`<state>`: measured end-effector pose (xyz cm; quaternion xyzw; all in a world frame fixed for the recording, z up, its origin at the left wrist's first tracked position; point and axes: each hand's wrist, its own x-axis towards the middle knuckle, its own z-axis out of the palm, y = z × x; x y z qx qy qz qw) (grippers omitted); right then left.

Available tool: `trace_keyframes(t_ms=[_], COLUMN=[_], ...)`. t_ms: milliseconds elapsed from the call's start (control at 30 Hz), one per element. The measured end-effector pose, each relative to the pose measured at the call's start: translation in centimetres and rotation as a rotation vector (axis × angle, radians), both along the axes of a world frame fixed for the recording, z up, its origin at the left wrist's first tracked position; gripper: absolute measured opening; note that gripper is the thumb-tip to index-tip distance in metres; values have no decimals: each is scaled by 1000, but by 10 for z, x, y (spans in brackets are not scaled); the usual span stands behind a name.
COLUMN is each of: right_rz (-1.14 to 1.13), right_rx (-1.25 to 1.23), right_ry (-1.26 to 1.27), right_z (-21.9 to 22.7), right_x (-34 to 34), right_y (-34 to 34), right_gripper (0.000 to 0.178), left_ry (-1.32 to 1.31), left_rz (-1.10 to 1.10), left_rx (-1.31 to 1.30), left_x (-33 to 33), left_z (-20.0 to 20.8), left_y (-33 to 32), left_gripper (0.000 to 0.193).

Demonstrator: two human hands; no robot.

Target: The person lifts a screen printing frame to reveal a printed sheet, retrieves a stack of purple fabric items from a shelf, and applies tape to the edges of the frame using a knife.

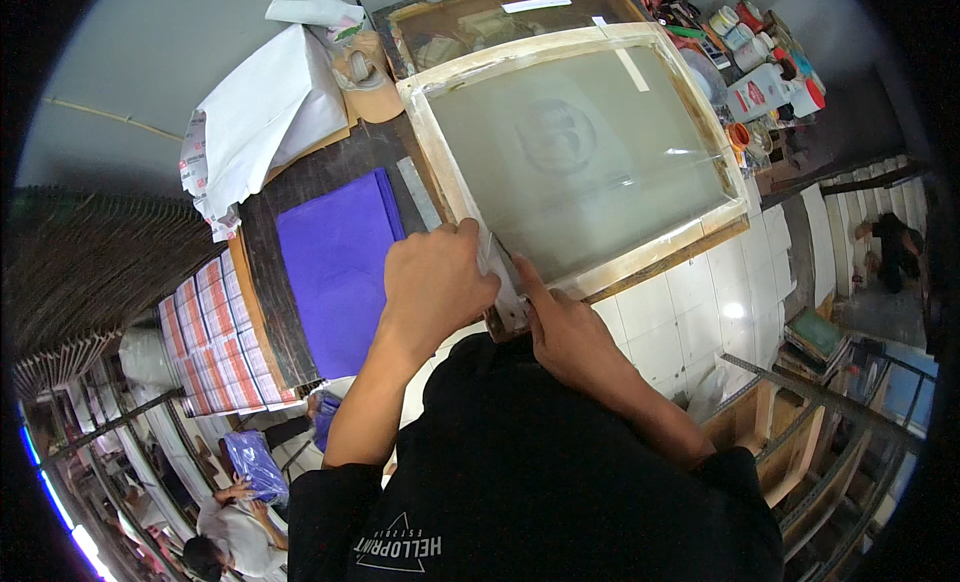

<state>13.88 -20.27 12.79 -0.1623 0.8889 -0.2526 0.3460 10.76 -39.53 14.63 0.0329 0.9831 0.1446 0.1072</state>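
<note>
A wooden screen-printing frame [572,284] lies in front of me, its mesh [480,132] pale grey-green and marked with a faint round design. At its near left corner, my left hand [440,272] is closed, knuckles up, against the frame's side. Whatever its curled fingers hold is hidden. My right hand [570,327] rests beside the same corner, index finger stretched along the frame's inner edge and the other fingers bent beneath. Between the hands a pale, shiny strip [508,304] runs along the frame bar. Left of my left hand lies a stack of folded purple fabric [335,267].
A grey metal strip [418,194] lies between fabric and frame. White paper [265,107] and a tan cap [368,80] are farther left. Bottles and jars [758,90] crowd the far right. At lower left, a co-worker [235,527] holds a purple package [257,460].
</note>
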Motion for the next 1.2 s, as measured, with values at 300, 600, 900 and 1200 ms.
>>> trace_keyframes(t_ms=[300,600,900,1200], right_rz=[-308,229,400,780], right_rx=[-294,-157,122,-183], right_ry=[-11,853,564,33], right_z=[67,-4,-52,-2], right_x=[-39,-346,-407,-249], right_y=[78,5,-67,-36], right_gripper=[59,42,46,44], left_ry=[-105,-99,-118,-154], left_rz=[-4,-21,14,31], left_rx=[-5,35,36,44], left_x=[-7,-5,1,2], left_z=[3,12,19,25], left_y=[-5,-7,-2,0], left_gripper=[50,53,55,57])
